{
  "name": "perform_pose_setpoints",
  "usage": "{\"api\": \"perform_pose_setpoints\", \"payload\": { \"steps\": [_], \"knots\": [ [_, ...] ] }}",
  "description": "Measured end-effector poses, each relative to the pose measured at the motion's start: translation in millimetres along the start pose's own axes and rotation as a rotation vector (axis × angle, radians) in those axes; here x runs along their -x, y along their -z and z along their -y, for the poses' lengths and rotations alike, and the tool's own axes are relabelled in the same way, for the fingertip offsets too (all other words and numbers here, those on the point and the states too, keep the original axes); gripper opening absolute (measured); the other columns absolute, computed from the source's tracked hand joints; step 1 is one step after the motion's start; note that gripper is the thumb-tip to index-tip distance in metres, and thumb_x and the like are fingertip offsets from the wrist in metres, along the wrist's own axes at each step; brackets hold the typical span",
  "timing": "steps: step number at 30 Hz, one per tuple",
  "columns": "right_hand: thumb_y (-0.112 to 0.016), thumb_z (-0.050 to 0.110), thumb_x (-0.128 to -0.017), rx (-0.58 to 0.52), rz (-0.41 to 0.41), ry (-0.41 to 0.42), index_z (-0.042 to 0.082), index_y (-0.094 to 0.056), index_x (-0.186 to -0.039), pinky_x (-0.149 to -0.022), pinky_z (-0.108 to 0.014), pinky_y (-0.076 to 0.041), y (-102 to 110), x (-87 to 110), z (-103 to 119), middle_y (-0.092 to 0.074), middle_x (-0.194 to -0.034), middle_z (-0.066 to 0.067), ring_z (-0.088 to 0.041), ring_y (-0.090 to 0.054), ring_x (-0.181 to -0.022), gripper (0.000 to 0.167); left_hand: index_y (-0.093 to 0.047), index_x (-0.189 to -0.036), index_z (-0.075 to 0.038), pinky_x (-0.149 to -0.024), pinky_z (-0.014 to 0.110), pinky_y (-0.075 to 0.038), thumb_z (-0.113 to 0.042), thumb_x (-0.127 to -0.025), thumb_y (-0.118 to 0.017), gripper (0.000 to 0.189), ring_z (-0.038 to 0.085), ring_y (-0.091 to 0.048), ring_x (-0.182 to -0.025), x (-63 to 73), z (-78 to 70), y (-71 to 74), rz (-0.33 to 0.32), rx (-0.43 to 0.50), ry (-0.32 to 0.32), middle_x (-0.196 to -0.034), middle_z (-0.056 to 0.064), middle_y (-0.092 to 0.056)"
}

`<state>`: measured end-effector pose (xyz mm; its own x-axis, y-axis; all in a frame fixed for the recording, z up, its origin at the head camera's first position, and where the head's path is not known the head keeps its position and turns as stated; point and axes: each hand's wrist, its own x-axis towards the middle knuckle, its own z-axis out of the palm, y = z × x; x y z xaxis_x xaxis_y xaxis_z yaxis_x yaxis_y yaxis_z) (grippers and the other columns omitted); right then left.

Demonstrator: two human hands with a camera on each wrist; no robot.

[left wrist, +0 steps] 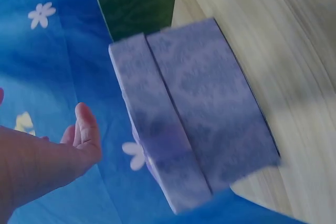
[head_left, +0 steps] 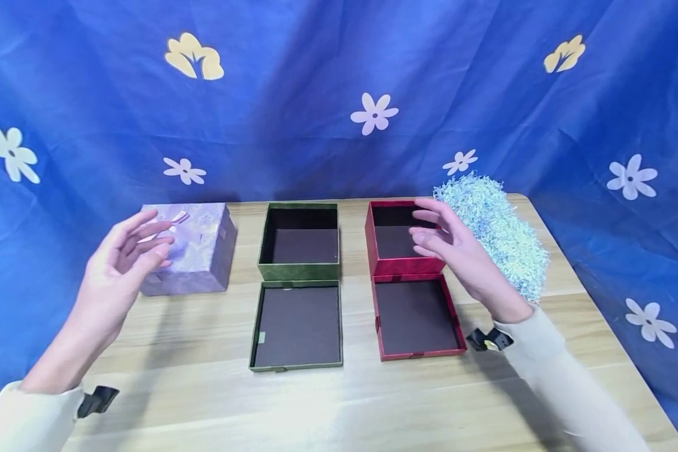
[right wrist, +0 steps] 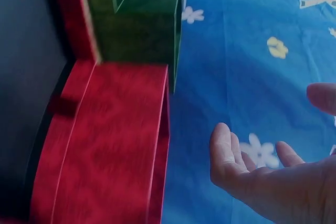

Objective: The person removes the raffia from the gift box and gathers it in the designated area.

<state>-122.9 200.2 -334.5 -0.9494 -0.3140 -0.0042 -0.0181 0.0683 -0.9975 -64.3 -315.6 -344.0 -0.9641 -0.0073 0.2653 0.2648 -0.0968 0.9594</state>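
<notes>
My left hand [head_left: 115,270] hovers beside a closed lilac gift box [head_left: 203,251] with a ribbon bow on top. Its fingers are loosely bent and hold nothing; the left wrist view shows a gap between hand and box. Over the right side of an open red box [head_left: 409,269] hangs my right hand [head_left: 449,242], fingers relaxed, apart from the box in the right wrist view. The red box's lid [head_left: 418,317] lies inside up in front of it. Between the hands stands an open green box [head_left: 299,271], its lid [head_left: 299,323] laid out in front.
A heap of light blue shredded filler [head_left: 494,226] lies at the right rear of the wooden table [head_left: 305,414]. Behind the table hangs a blue cloth [head_left: 316,75] with flower prints. Black straps [head_left: 96,402] sit at both wrists.
</notes>
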Motion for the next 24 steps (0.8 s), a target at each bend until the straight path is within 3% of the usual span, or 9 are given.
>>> {"api": "perform_pose_setpoints", "payload": {
  "steps": [4, 11, 17, 20, 24],
  "knots": [
    [-0.063, 0.01, -0.109, -0.047, 0.047, 0.012, 0.012, -0.041, -0.166, -0.105, -0.048, -0.056, -24.0, -12.9, 1.4, -0.046, -0.16, -0.021, -0.051, -0.053, -0.139, 0.061, -0.054, -0.156, -0.003, -0.085, 0.021, -0.059, 0.016, -0.105, -0.059, 0.055, 0.015, -0.069, -0.118, 1.2, -1.2, 18.1, -0.082, 0.036, 0.019, -0.139, 0.008, -0.068],
    [-0.069, 0.013, -0.105, -0.108, 0.083, -0.012, 0.009, -0.044, -0.164, -0.107, -0.056, -0.053, -68.6, -34.7, 1.0, -0.054, -0.152, -0.014, -0.035, -0.062, -0.132, 0.065, -0.059, -0.151, -0.001, -0.078, 0.021, -0.061, 0.015, -0.105, -0.06, 0.049, 0.015, -0.072, -0.109, 2.3, 1.0, 45.4, -0.211, 0.101, 0.021, -0.131, 0.009, -0.071],
    [-0.069, 0.011, -0.104, -0.203, 0.122, -0.02, 0.008, -0.046, -0.162, -0.106, -0.057, -0.055, -108.5, -52.3, 1.7, -0.05, -0.155, -0.026, -0.051, -0.054, -0.138, 0.063, -0.062, -0.148, 0.003, -0.076, 0.018, -0.06, 0.008, -0.105, -0.066, 0.044, 0.015, -0.073, -0.104, -1.4, 6.7, 62.4, -0.319, 0.041, 0.011, -0.125, 0.01, -0.073],
    [-0.068, 0.011, -0.104, -0.25, 0.15, -0.04, 0.008, -0.045, -0.163, -0.109, -0.06, -0.052, -131.6, -60.0, 2.8, -0.047, -0.158, -0.03, -0.052, -0.052, -0.14, 0.062, -0.063, -0.148, -0.001, -0.076, 0.017, -0.059, 0.003, -0.106, -0.067, 0.043, 0.012, -0.072, -0.103, -2.7, 10.1, 72.9, -0.334, 0.015, 0.059, -0.124, 0.005, -0.074],
    [-0.065, 0.008, -0.105, -0.29, 0.166, -0.068, 0.008, -0.045, -0.163, -0.113, -0.061, -0.047, -160.8, -69.4, 4.0, -0.045, -0.16, -0.03, -0.048, -0.05, -0.143, 0.061, -0.064, -0.146, -0.011, -0.078, 0.016, -0.058, -0.004, -0.111, -0.061, 0.036, 0.007, -0.072, -0.103, -3.1, 13.6, 86.6, -0.304, 0.028, 0.164, -0.122, -0.003, -0.075]
  ]
}}
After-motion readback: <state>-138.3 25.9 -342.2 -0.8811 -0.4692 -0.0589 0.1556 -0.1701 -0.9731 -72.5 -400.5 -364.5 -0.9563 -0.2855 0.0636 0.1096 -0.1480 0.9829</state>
